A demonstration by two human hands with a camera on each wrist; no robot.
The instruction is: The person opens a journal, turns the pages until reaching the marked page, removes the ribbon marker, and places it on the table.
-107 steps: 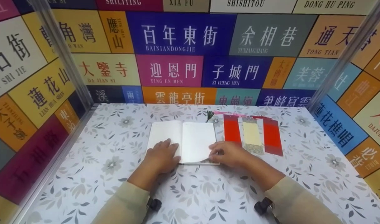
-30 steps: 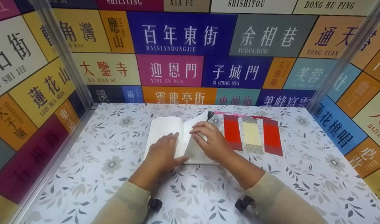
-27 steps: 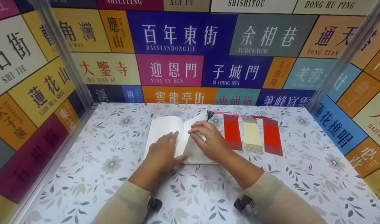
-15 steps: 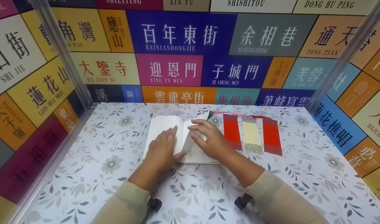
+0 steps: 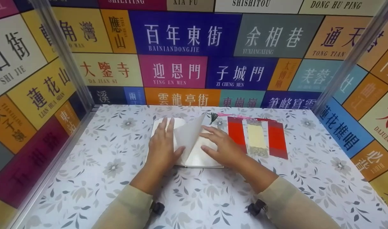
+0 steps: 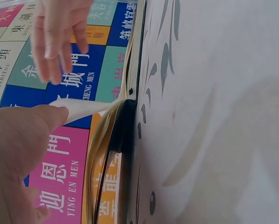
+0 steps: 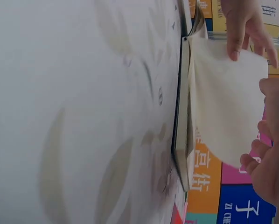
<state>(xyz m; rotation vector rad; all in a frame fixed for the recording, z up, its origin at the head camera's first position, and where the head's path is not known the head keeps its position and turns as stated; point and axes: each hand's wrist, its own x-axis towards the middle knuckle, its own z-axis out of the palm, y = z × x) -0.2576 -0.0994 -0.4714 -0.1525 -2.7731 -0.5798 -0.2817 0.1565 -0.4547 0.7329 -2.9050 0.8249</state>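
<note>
A small notebook [image 5: 202, 158] lies spread out on the patterned table. One of its pages [image 5: 189, 130] stands up from the spine between my two hands, leaning left. My left hand [image 5: 162, 143] rests with straight fingers on the left-hand pages, and its thumb meets the raised page near the bottom. Over the right-hand side is my right hand [image 5: 224, 146], fingers loosely extended, fingertips right at the raised page's free edge. In the right wrist view that page [image 7: 228, 102] spans the space between both hands. The left wrist view shows the left thumb [image 6: 53, 116] against the paper.
Right of the notebook lie a red bookmark [image 5: 237, 133], a cream bookmark [image 5: 256, 136] and another red bookmark [image 5: 277, 140], with pink and red tassels at their tops. A dark green tassel [image 5: 214, 117] shows by the notebook's top right corner. Sign-covered panels [image 5: 184, 35] enclose the table.
The page has swung up from the right side and now leans left. My left hand has slid farther up the left pages; my right hand has drawn slightly right, its fingers spread.
</note>
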